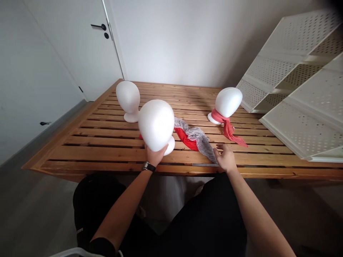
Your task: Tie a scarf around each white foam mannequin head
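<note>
A white mannequin head [156,123] leans toward me over the front of the slatted bed base, its round stand showing at lower right. My left hand [156,155] grips it from below around the neck; the fingers are partly hidden behind it. To its right lie a crumpled grey scarf [199,135] and a bright red cloth [186,139], bunched together. My right hand [225,157] is open at the grey scarf's near end, fingers apart; whether it touches the fabric I cannot tell. A bit of red cloth also peeks out left of the held head.
Another white mannequin head [128,100] stands bare at back left. A third head [229,101] at right wears a knotted coral scarf [229,130] around its neck. White perforated panels [289,82] rest on the wooden slats [107,151] at right. A wall and door [69,43] are behind.
</note>
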### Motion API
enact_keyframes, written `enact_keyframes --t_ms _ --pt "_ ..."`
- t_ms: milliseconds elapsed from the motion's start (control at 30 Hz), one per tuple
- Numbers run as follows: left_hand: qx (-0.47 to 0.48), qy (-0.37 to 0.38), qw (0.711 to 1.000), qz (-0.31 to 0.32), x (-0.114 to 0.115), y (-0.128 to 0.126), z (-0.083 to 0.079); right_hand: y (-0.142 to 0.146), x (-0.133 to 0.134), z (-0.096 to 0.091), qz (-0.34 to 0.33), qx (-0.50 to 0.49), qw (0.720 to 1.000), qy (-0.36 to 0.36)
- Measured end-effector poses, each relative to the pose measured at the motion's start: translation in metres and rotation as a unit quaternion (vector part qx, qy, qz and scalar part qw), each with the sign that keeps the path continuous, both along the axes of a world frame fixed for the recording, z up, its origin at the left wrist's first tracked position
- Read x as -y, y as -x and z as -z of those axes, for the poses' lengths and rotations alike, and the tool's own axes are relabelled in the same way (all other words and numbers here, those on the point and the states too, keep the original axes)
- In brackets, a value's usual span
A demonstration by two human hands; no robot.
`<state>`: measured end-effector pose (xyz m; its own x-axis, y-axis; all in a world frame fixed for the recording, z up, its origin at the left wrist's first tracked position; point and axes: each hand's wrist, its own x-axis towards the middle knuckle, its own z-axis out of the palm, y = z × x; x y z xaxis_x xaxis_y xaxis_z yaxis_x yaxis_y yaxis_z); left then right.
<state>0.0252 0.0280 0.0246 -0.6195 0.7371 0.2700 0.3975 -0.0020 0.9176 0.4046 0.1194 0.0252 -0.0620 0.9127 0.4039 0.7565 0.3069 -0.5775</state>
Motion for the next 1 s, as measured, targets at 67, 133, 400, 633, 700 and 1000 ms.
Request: enact_keyframes --t_ms 67,133,400,633,700,1000 --pt "-0.032 0.007 0.999 -0.017 -0.011 -0.018 0.007 0.000 0.002 -0.001 -0.007 0.010 1.000 -0.001" --pt "-0.064 0.026 0.997 -0.019 -0.018 -0.028 0.017 -0.001 0.003 -0.001 -0.007 0.014 1.000 0.001" --pt "-0.111 0.102 0.987 0.048 -0.010 -0.028 0.031 -0.003 0.000 0.003 -0.028 0.028 0.999 0.029" --pt "-0.256 0.111 0.938 0.205 -0.010 0.073 0.011 -0.008 0.001 0.003 -0.042 0.016 0.998 0.045" --pt "-0.319 0.105 0.919 0.207 -0.029 0.102 -0.003 -0.008 0.000 0.001 -0.038 0.012 0.998 0.040" --pt "-0.111 0.100 0.971 0.188 -0.112 0.132 -0.058 -0.015 0.003 -0.002 -0.024 -0.016 0.999 0.046"
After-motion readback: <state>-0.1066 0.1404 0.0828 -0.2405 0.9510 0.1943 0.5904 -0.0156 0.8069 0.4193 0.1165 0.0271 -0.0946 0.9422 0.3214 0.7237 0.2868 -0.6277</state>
